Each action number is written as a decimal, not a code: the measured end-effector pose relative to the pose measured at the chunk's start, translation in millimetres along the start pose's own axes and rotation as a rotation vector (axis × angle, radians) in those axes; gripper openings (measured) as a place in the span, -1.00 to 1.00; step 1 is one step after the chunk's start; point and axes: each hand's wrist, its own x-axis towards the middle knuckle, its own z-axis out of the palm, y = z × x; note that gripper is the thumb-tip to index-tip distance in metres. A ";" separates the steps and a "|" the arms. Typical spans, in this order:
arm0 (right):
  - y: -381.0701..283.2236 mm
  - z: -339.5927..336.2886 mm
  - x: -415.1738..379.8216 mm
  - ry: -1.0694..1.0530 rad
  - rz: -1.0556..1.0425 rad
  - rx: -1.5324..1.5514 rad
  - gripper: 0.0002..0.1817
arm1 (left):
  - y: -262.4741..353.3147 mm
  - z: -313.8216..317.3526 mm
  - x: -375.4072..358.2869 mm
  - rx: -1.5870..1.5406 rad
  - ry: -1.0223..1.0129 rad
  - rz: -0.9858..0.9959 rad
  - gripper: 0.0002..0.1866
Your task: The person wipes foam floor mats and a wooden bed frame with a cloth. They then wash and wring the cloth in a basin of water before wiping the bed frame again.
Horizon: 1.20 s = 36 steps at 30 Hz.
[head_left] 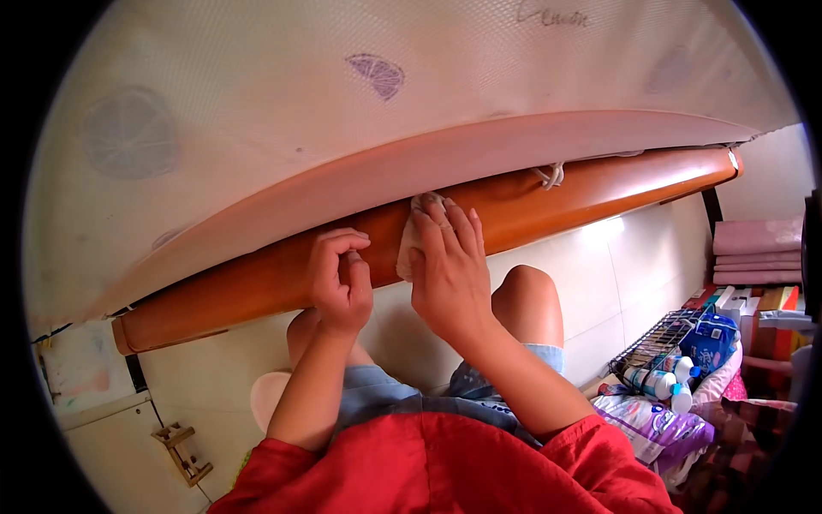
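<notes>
A pale cloth lies under my right hand, pressed against the glossy brown wooden rail. The fingers of that hand lie together over the cloth, and its far part is hidden beneath them. To the left, my left hand is closed in a loose curl in front of the same rail, its thumb near the bent fingers. I see nothing held in it. Above both hands spreads a whitish table cover with printed citrus slices, its pinkish edge hanging just over the rail.
A white knotted cord hangs at the rail's right part. On the right floor are a black wire basket, white bottles, a purple-and-white package and stacked pink cloths. A small wooden object lies at lower left.
</notes>
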 end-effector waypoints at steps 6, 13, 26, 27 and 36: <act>-14.9 20.9 -1.2 -0.025 -0.044 -0.005 -0.51 | -0.6 -1.9 -2.8 0.007 0.001 0.044 -0.75; -32.1 28.0 5.4 -0.027 -0.088 0.058 -0.52 | -0.3 -3.5 -0.5 0.084 0.040 0.053 -0.77; 8.5 -7.1 12.1 -0.053 -0.019 0.133 -0.55 | -3.2 -1.7 -10.7 0.201 -0.018 0.075 -0.75; 8.5 -8.6 12.7 -0.066 0.002 0.159 -0.58 | -1.9 -0.5 -10.5 0.208 -0.004 0.058 -0.77; 0.7 20.3 16.1 -0.101 -0.255 0.230 -0.53 | 0.3 11.8 -11.2 0.188 0.199 -0.039 -0.81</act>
